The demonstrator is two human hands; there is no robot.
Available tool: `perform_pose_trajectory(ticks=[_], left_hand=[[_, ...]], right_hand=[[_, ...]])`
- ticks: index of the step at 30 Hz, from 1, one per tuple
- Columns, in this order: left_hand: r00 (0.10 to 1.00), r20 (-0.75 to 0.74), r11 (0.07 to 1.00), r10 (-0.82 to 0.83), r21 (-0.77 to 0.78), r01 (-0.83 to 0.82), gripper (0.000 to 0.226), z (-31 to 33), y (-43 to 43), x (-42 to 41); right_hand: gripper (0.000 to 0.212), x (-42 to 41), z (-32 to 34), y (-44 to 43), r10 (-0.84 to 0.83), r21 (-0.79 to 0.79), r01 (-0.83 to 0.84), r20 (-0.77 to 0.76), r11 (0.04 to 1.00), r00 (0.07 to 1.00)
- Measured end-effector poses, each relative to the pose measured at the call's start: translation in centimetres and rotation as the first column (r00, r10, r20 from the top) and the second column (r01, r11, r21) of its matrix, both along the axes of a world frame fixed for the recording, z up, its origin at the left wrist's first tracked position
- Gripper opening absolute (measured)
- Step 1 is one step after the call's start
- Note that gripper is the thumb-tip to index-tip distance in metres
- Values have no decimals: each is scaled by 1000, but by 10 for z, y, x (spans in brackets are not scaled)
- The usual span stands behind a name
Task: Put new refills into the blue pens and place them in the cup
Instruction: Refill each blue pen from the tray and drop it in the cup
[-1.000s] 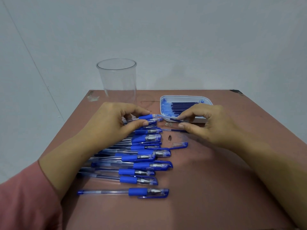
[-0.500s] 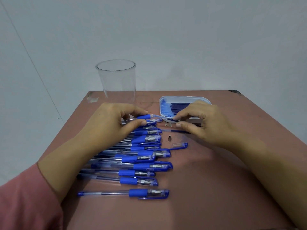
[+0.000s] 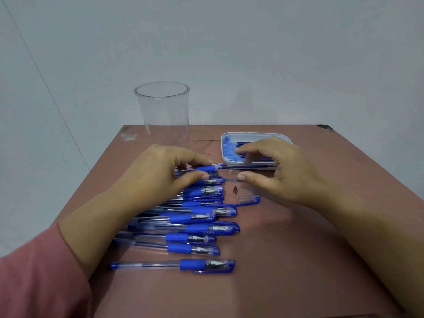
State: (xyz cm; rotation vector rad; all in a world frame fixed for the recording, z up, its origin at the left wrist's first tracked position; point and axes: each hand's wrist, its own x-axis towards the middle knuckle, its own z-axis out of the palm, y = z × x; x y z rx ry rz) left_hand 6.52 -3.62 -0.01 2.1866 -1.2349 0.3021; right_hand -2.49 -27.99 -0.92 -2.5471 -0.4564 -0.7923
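My left hand (image 3: 165,173) pinches an uncapped blue pen barrel (image 3: 205,168) by its blue grip, above the far end of a row of several capped blue pens (image 3: 202,228). A thin blue refill (image 3: 247,167) sticks out of that barrel to the right and runs under my right hand (image 3: 284,173). That hand's fingers are spread over the white tray (image 3: 227,137) of blue refills, and its thumb is apart from them, low by the table. The clear cup (image 3: 164,113) stands empty at the back left.
A small metal pen tip (image 3: 235,190) and a loose blue-clipped cap (image 3: 250,199) lie on the brown table (image 3: 286,260) right of the pens. Another thin refill (image 3: 228,179) lies near my right thumb, with small bits (image 3: 232,172) beside it. A pale wall stands behind.
My right hand's index finger has let go of the refill and lifted over the tray, away from the thumb. The left hand has kept its hold on the barrel.
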Motion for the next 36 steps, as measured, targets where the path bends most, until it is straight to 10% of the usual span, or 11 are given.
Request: perform_pose_trajectory(ticks=[25,36], left_hand=[[1000,-5,999,-12,-44,12,26,0,0,2],[1000,-9,1000,21,-21,-21,24,-2,1,6]], right_hand=[[17,-1,-1,7,6,145,1,-45,989,999],[22,7,-8,-1,-10,-20,7,-162,1000,987]])
